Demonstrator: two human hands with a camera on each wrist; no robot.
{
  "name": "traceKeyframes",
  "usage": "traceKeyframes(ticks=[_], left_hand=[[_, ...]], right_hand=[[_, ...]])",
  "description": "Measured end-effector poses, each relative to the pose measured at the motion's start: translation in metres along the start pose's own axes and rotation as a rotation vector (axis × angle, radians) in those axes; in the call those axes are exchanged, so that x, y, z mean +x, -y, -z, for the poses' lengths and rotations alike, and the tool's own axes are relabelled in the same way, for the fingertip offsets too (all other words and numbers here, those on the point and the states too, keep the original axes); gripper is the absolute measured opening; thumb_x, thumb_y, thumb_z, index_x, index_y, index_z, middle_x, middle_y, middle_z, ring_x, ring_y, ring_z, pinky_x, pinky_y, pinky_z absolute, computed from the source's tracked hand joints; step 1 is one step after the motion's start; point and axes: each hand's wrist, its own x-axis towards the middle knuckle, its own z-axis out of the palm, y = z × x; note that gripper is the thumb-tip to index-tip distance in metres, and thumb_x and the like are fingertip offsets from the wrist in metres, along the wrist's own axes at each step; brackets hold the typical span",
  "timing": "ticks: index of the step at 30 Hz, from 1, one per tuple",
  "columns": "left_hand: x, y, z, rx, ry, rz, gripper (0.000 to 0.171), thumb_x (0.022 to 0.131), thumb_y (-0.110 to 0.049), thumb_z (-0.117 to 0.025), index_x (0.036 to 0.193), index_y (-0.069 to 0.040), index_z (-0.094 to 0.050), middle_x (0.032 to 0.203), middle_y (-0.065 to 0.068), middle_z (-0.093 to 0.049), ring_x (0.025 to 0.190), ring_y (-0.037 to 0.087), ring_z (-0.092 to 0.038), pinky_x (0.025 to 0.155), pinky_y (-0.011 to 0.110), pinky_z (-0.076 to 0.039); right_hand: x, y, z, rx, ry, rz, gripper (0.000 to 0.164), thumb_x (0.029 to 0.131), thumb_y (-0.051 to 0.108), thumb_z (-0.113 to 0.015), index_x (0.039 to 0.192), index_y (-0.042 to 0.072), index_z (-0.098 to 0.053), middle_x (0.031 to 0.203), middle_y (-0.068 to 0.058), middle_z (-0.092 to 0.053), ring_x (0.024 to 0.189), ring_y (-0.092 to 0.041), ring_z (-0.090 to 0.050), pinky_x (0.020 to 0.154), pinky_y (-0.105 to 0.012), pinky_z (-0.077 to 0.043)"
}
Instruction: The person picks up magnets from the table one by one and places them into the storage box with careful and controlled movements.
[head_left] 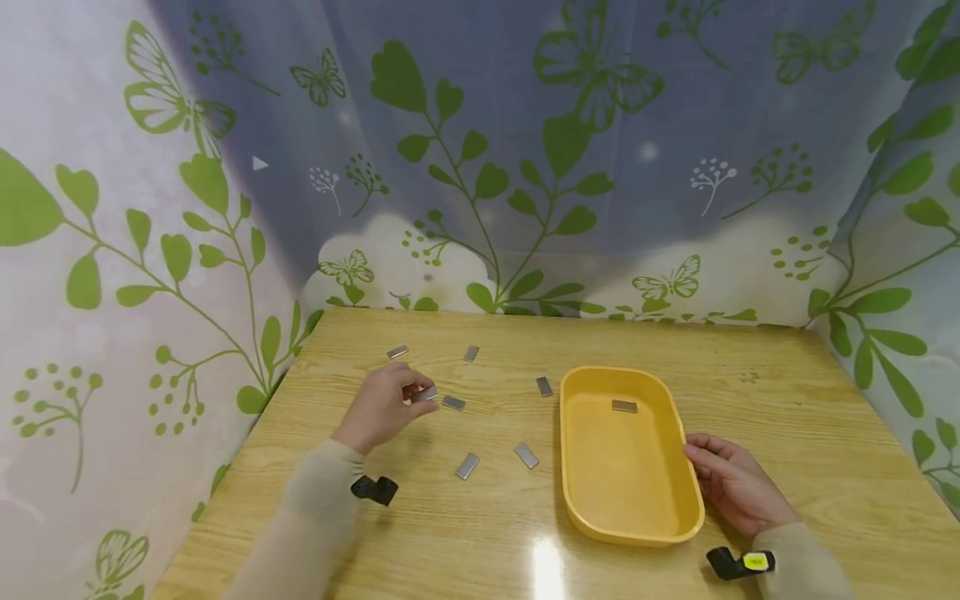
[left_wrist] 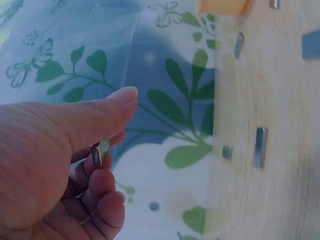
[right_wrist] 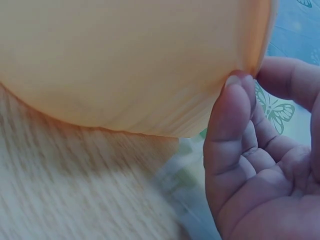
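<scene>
My left hand is above the left part of the table, pinching a small grey metal bar between thumb and fingers. In the left wrist view that bar shows edge-on, partly hidden by the fingers. A yellow plastic tray stands right of centre, and one like bar lies inside it towards the far end. At the tray's right side my right hand grips the rim; the right wrist view has thumb and fingers pinching its edge.
Several more metal bars lie scattered on the wooden table: one bar just right of the left hand, another close to the tray's left wall, two nearer me, two farther back. A patterned curtain encloses the back and sides.
</scene>
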Motion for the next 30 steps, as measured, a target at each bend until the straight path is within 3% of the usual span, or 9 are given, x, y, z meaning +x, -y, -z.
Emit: traceKeyframes(ticks=[5,11,30], left_hand=[[0.007,-0.014,-0.004,-0.02,-0.01,-0.02,0.018,0.081,-0.022,-0.08,0.094,-0.012,-0.073,0.082,-0.003,-0.058,0.071,0.011,-0.049,0.064,0.028,-0.045],[0.019,-0.037,-0.009,-0.048,0.034,-0.069,0.018,0.082,-0.022,-0.078,0.096,-0.013,-0.072,0.084,-0.003,-0.058,0.073,0.011,-0.05,0.065,0.028,-0.045],[0.066,-0.116,-0.022,0.092,0.173,-0.328,0.019,0.086,-0.03,-0.074,0.097,-0.014,-0.07,0.083,-0.006,-0.054,0.074,0.008,-0.048,0.066,0.022,-0.042]], right_hand=[[0.0,-0.001,0.0,-0.001,-0.009,-0.003,0.013,0.101,0.011,-0.05,0.108,0.009,-0.061,0.1,-0.002,-0.068,0.09,-0.014,-0.065,0.076,-0.033,-0.054],[0.0,-0.001,0.0,-0.015,-0.015,0.004,0.013,0.101,0.012,-0.051,0.108,0.009,-0.061,0.1,-0.002,-0.068,0.091,-0.014,-0.065,0.077,-0.032,-0.054],[0.0,-0.001,0.0,-0.035,-0.036,-0.013,0.012,0.1,0.013,-0.053,0.107,0.007,-0.061,0.098,-0.001,-0.066,0.089,-0.013,-0.063,0.076,-0.032,-0.053]])
